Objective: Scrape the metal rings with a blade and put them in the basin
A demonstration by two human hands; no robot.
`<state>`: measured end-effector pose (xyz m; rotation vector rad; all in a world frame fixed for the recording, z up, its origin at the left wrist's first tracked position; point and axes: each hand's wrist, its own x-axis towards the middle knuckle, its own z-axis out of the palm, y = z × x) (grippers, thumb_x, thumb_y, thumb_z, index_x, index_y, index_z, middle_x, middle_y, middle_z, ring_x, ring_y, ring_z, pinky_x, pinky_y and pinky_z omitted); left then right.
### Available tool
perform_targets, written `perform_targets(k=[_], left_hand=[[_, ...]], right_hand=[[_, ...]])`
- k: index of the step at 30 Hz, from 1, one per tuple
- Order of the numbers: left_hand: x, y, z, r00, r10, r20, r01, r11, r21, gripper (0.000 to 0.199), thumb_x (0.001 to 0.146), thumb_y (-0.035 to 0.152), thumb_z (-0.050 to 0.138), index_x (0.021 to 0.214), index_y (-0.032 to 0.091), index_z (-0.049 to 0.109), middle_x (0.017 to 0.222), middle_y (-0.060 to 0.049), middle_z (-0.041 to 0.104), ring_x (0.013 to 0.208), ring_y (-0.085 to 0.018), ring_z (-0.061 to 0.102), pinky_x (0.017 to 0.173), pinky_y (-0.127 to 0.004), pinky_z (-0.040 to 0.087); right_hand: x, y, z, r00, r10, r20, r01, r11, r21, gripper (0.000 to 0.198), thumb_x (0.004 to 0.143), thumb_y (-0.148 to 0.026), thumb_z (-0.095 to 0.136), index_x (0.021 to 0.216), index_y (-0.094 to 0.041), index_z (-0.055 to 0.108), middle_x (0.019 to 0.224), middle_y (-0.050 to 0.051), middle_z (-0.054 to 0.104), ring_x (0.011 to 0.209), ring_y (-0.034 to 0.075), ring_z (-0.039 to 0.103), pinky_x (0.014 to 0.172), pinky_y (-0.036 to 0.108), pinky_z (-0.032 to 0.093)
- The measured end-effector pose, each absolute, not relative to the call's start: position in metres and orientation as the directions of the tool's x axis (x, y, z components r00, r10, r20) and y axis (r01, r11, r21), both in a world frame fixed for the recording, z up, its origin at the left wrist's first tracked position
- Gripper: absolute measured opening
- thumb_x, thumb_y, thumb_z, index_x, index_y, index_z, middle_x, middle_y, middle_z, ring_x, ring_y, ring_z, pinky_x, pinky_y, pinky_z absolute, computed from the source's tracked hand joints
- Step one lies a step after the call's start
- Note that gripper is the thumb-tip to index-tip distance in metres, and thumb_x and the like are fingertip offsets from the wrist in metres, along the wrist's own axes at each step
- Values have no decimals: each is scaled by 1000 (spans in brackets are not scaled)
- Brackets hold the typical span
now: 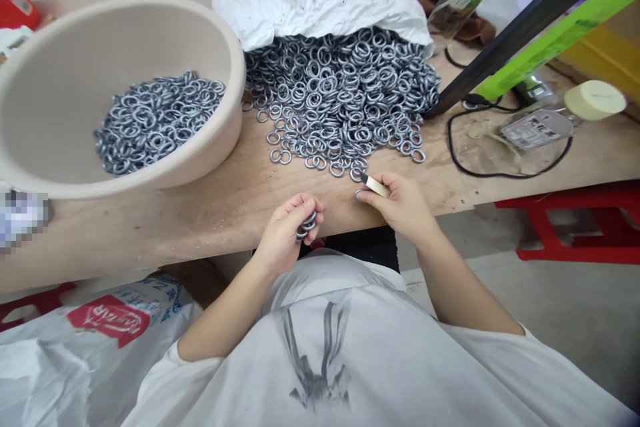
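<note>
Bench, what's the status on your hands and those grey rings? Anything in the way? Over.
Left hand: holding several rings. Right hand: gripping a dark-tipped tool by the ring pile. Cable and labelled bottle off right, clear of both hands.

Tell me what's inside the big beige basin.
Inside the beige basin lies a heap of grey rings, toward its right side in this view. The heap covers its own lower layers and the bottom beneath.
</note>
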<state>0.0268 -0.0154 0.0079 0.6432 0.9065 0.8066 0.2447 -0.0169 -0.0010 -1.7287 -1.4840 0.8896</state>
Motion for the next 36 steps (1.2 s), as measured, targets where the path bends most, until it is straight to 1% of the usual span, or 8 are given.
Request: perform_targets(k=[4, 9, 16, 21, 24, 27, 30, 36], left_hand=[[34, -18, -3, 277, 908, -315, -316, 395, 863, 48, 75, 60, 77, 77, 17, 56, 63, 4, 55, 47, -5, 43, 43, -17, 31], [35, -20, -8, 246, 949, -198, -292, 267, 919, 54, 82, 70, 62, 71, 18, 54, 57, 4, 47, 49, -7, 41, 46, -20, 33], [36, -23, 0, 240, 935, -260, -386, 338, 858, 51, 82, 65, 67, 70, 18, 53, 57, 4, 44, 48, -6, 37, 43, -20, 31], [37, -23, 7, 298, 892, -339, -402, 439, 803, 50, 74, 63, 75, 73, 18, 54, 59, 4, 46, 48, -6, 39, 41, -18, 30], [34, -21, 12, 316, 882, -349, -430, 461, 777, 46, 77, 55, 74, 67, 17, 51, 59, 4, 45, 48, -5, 37, 40, -16, 28], [34, -19, 13, 322, 880, -350, -452, 468, 759, 44, 77, 50, 73, 64, 17, 48, 58, 4, 43, 47, -5, 36, 39, -16, 28], [36, -19, 12, 315, 863, -395, -442, 501, 744, 38, 76, 44, 72, 64, 18, 47, 55, 5, 43, 45, -5, 36, 39, -16, 28], [38, -21, 10, 317, 855, -411, -423, 515, 745, 37, 76, 43, 71, 65, 19, 45, 52, 6, 43, 44, -5, 36, 39, -15, 29]], right_hand=[[193, -19, 7, -93, 970, -225, -30, -228, -973, 41, 75, -58, 76, 78, -21, 58, 63, -5, 58, 45, 8, 39, 43, 23, 32], [153, -22, 6, -133, 965, -226, -299, -256, -919, 49, 71, -60, 81, 82, -25, 48, 62, -8, 53, 48, 10, 50, 47, 25, 47], [166, -20, 12, -107, 994, -24, -74, -32, -997, 51, 71, -61, 82, 102, -26, 63, 89, 2, 65, 69, 16, 62, 59, 30, 55], [169, -12, 14, -152, 984, -91, -64, -102, -993, 43, 80, -66, 71, 87, -24, 65, 66, -2, 59, 53, 15, 55, 51, 30, 49], [176, -10, 14, -69, 997, 45, 65, 49, -997, 50, 88, -71, 56, 78, -23, 63, 67, 0, 60, 60, 15, 55, 58, 30, 46], [186, -14, 16, -154, 969, 192, 259, 227, -939, 46, 98, -60, 48, 76, -22, 63, 67, 1, 62, 62, 15, 55, 59, 29, 41], [190, -21, 18, -289, 926, 242, 343, 336, -877, 36, 101, -46, 51, 78, -22, 65, 68, 1, 68, 62, 14, 59, 60, 29, 41], [193, -20, 17, -331, 898, 290, 430, 417, -801, 38, 99, -44, 54, 72, -20, 63, 63, 1, 62, 58, 13, 54, 58, 28, 36]])
